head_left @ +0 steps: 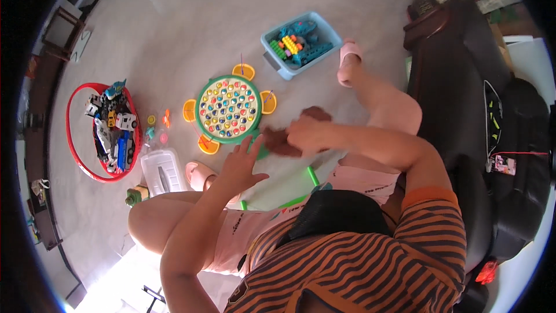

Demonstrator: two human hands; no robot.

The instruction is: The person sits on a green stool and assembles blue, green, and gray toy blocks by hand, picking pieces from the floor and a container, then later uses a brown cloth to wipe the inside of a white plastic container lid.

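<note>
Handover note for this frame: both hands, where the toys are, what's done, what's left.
Left hand: open, fingers spread, empty, above the white board on the lap, next to the round fishing-game toy.
Right hand: gripping a brown cloth-like piece over the board.
Nearby: blue bin of bricks, red hoop around toy vehicles, clear lidded box.
Done: brown piece picked up.
Left: fishing game untouched; what the brown piece is for, cannot tell.

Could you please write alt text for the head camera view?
A seated person's right hand holds a brown soft object while the left hand is spread open beside a round green fishing game; a blue bin of toys sits beyond.
</note>
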